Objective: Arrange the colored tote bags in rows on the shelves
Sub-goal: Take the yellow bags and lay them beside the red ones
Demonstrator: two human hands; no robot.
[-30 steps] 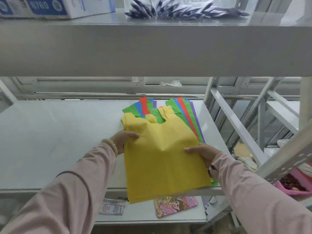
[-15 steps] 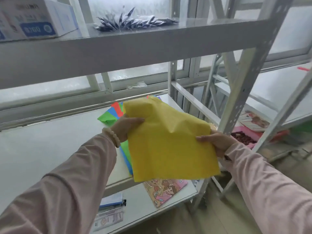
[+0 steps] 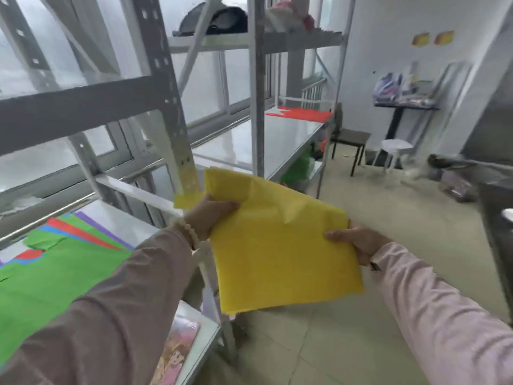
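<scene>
Centrally, a person in long pale pink sleeves holds a flat yellow tote bag [image 3: 283,254] in both hands. It is out in the air above the tiled floor [image 3: 388,329], clear of the shelving. The left hand [image 3: 212,216] grips the bag's left edge near the top, its fingers [image 3: 231,204] closed on the fabric. The right hand [image 3: 358,243] pinches the right edge lower down, thumb on the front. Neither hand holds anything else. The bag is slightly creased. Its long axis slants from upper left, where its handle end overlaps a grey shelf upright [image 3: 177,129] in the picture, down to lower right.

At lower left of the frame a fanned stack of tote bags [image 3: 55,273] lies on the near shelf [image 3: 122,218]. Green is on top, with red, blue and purple edges showing. Above centre, a second shelf [image 3: 249,143] carries red bags [image 3: 302,115] at its far end, with bare surface nearer the viewer.

The yellow bag probably goes onto that second shelf, which sits above and beyond it in the frame. The left hand is nearer to it, so the handle end would likely lead.
</scene>
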